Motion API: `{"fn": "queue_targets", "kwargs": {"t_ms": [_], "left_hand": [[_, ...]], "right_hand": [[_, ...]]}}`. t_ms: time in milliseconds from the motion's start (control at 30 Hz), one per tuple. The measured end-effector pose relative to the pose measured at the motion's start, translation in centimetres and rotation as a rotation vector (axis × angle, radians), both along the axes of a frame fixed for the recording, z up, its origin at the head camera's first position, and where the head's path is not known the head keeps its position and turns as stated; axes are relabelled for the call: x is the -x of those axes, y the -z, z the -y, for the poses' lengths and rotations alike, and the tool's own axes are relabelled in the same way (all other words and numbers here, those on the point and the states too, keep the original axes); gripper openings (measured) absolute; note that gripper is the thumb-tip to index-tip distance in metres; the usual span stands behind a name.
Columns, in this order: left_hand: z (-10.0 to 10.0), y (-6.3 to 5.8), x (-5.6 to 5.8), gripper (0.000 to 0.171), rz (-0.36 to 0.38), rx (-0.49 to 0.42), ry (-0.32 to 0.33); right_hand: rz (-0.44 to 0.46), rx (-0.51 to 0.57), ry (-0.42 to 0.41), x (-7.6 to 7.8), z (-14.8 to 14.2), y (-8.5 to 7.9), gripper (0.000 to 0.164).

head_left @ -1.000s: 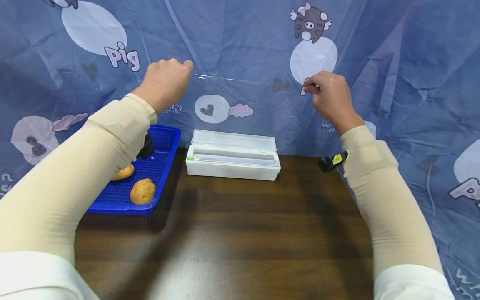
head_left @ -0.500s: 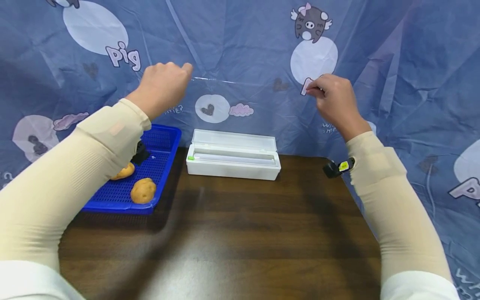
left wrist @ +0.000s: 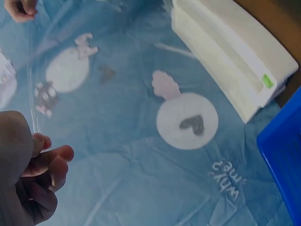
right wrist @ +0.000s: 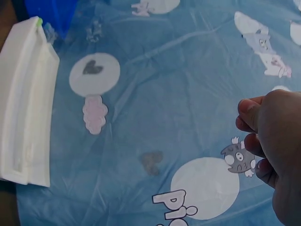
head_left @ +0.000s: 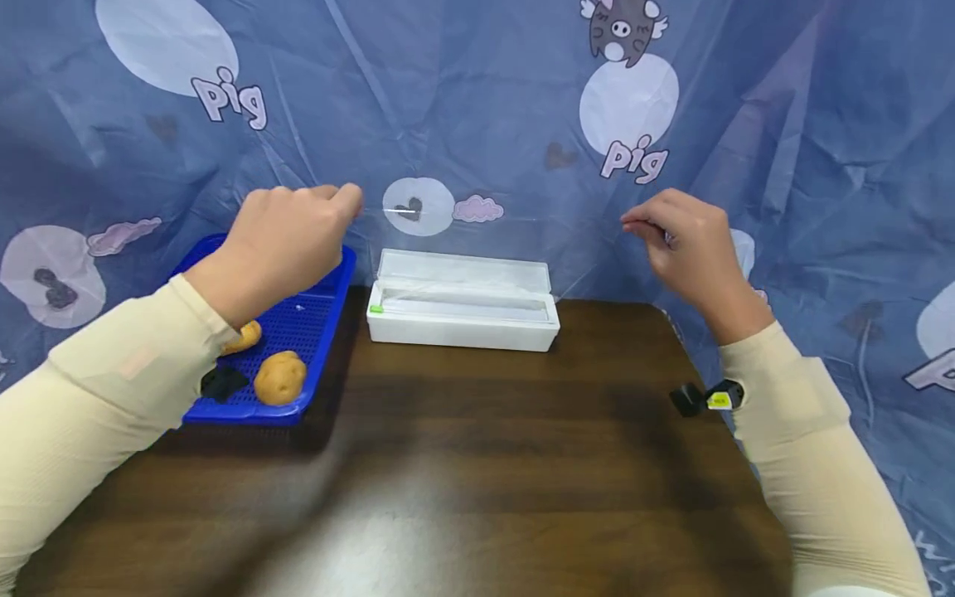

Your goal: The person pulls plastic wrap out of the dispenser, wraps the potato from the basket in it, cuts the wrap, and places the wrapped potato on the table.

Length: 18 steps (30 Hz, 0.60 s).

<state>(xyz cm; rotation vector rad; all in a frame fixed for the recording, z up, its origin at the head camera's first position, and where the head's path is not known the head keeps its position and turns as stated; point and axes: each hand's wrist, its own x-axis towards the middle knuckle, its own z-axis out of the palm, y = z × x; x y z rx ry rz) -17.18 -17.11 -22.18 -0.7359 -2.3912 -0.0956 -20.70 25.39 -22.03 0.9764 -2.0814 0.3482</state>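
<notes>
A thin sheet of clear plastic wrap (head_left: 391, 211) hangs between my two raised hands, showing mainly as a bright line along its top edge. My left hand (head_left: 287, 240) pinches one end of it between thumb and fingers, above the blue basket. At the other end my right hand (head_left: 690, 249) pinches with thumb and index finger; the film there is nearly invisible. Below and between the hands stands a white wrap dispenser box (head_left: 462, 332) with its lid (head_left: 464, 269) raised and a green slider (head_left: 376, 309) at its left end.
At the left a blue plastic basket (head_left: 327, 340) holds a potato (head_left: 280, 378) and another potato (head_left: 242, 338) partly behind my left wrist. A brown wooden table (head_left: 477, 464) lies beneath; a blue pig-print sheet (head_left: 492, 83) hangs behind it.
Both hands have come down and moved farther apart, the left one to the left and the right one to the right, with the film between them. The box and basket stay put.
</notes>
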Motion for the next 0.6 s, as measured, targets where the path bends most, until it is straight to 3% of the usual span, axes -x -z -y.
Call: {"fn": "queue_targets", "kwargs": {"t_ms": [133,200,400,600], "left_hand": [[0.2,2.1,-2.0,0.009,-0.187,0.006,0.116],[0.1,3.0,-2.8,0.01,-0.239,0.017,0.164],[0.2,5.5,-5.1,0.023,-0.321,0.001,0.233],[0.2,7.5,-7.7,0.018,-0.365,-0.023,0.301]], "right_hand": [[0.002,-0.021,-0.024,-2.3,-0.4,1.3,0.007],[0.004,-0.036,-0.033,-3.7,-0.7,2.1,0.003],[0.032,0.019,-0.099,-7.2,-0.4,5.0,0.033],[0.042,0.036,-0.122,-10.2,0.3,7.7,0.038]]}}
